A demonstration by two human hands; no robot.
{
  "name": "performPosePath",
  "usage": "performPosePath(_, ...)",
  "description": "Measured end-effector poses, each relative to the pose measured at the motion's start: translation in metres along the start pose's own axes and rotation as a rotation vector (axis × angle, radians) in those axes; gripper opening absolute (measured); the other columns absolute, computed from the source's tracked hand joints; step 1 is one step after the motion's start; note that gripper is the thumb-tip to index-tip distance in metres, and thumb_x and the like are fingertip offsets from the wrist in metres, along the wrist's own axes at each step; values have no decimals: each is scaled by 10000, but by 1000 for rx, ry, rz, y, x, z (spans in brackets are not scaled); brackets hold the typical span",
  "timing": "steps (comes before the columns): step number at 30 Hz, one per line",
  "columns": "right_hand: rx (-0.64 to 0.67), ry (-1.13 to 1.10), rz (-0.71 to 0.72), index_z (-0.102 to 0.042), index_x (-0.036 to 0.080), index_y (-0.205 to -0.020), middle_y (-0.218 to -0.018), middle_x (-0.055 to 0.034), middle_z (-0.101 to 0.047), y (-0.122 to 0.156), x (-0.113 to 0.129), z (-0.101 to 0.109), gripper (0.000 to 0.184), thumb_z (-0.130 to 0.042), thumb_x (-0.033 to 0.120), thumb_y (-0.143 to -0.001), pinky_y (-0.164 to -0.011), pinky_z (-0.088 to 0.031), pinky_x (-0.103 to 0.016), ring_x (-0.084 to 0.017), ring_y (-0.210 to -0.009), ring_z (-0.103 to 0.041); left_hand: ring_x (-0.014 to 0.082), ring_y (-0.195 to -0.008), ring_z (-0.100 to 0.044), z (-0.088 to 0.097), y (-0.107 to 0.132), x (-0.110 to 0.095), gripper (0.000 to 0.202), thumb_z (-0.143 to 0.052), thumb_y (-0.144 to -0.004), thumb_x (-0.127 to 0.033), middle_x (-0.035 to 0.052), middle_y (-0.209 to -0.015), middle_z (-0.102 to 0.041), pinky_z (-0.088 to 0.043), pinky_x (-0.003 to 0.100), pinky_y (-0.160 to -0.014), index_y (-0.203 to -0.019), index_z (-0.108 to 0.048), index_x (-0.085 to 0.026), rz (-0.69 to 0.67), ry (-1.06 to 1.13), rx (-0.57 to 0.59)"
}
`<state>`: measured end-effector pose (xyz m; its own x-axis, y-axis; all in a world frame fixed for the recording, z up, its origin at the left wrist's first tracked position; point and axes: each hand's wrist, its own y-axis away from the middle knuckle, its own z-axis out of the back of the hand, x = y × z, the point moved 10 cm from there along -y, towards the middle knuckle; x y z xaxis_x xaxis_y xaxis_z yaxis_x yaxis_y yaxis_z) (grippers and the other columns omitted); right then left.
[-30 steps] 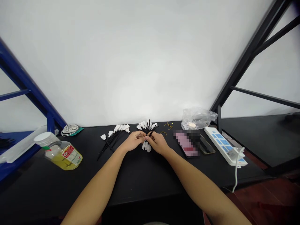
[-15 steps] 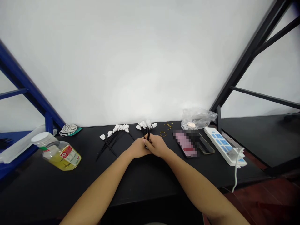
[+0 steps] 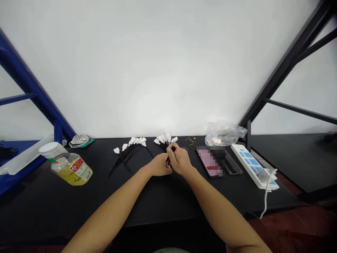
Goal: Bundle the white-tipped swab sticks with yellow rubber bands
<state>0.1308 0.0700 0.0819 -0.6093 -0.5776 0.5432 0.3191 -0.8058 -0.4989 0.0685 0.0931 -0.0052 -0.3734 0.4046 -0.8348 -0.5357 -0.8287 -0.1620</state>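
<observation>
A bundle of thin black cables with flat white ends (image 3: 165, 139) fans out beyond my hands, near the wall. My left hand (image 3: 159, 165) is closed around the black part of the bundle. Pressed against it, my right hand (image 3: 181, 161) pinches the dark strands, with the thumb on top; a black piece (image 3: 170, 158) shows between the two hands. The fingers partly hide how the strands run there. Left of my hands, several more white-ended black cables (image 3: 125, 154) lie loosely on the black table (image 3: 155, 203).
Yellow rubber bands (image 3: 190, 141) lie beyond my right hand. To the right are a pink-screened phone (image 3: 207, 160), a dark phone (image 3: 233, 164), a clear plastic bag (image 3: 225, 133) and a white power strip (image 3: 251, 165). A jar of yellow liquid (image 3: 70, 170) and a coiled white cable (image 3: 79, 140) stand left.
My right hand has turned and moved slightly up and away from me, and more of the black strands shows between the hands. The view has shifted a little.
</observation>
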Motion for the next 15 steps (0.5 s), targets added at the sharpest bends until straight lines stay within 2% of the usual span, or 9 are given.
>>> performPosePath(4,19,-67,-29,-552,214,-954,-728,-37,-654,0,-8,-5,262,-372,388,-1034,-631,-401,-270,-195,-651,-624,231,-800,-649,-1,3,-1,344,-735,-647,-172,53,-847,-700,-496,308,-675,-988,-696,-188,-44,19,43)
performPosePath(7,109,-40,13,-568,204,-978,-792,-53,-675,0,-11,-17,222,-422,368,-1016,-642,-393,-270,-200,-699,-633,201,-768,-623,15,2,11,516,-844,-590,-252,37,-830,-669,-484,294,-663,-1073,-679,-177,-21,88,29)
performPosePath(9,148,-24,22,-573,199,-992,-798,-54,-679,0,-15,-23,204,-436,348,-1009,-639,-381,-269,-198,-700,-629,168,-700,-588,39,2,26,619,-875,-580,-339,10,-783,-635,-464,275,-629,-1132,-656,-166,30,122,-31)
performPosePath(11,144,-30,5,-574,199,-989,-774,-43,-671,0,-21,-24,196,-448,348,-1006,-633,-373,-265,-190,-680,-617,162,-699,-583,75,4,42,502,-747,-751,-438,14,-790,-634,-477,286,-669,-1164,-654,-169,58,118,-183)
performPosePath(12,140,-36,-8,-574,201,-985,-758,-34,-666,0,-23,-24,188,-463,351,-1000,-631,-370,-262,-185,-668,-611,175,-769,-602,95,8,48,393,-627,-854,-443,45,-883,-657,-496,309,-736,-1134,-674,-172,65,67,-290)
performPosePath(13,142,-40,-21,-575,202,-976,-739,-25,-659,0,-25,-24,176,-483,352,-992,-628,-369,-259,-181,-657,-606,192,-838,-613,113,12,55,334,-542,-905,-405,71,-989,-664,-505,335,-799,-1095,-693,-176,83,-28,-385)
performPosePath(14,147,-42,-32,-576,203,-965,-724,-17,-653,1,-26,-25,164,-502,349,-983,-628,-369,-256,-177,-649,-602,210,-913,-616,123,16,60,302,-517,-906,-337,87,-1080,-651,-503,360,-869,-1082,-706,-181,100,-157,-424)
performPosePath(15,156,-44,-36,-577,204,-954,-716,-11,-651,1,-26,-27,152,-515,342,-975,-629,-370,-253,-173,-645,-601,231,-1006,-610,127,17,64,292,-516,-882,-262,99,-1161,-625,-485,382,-948,-1080,-716,-184,111,-290,-412)
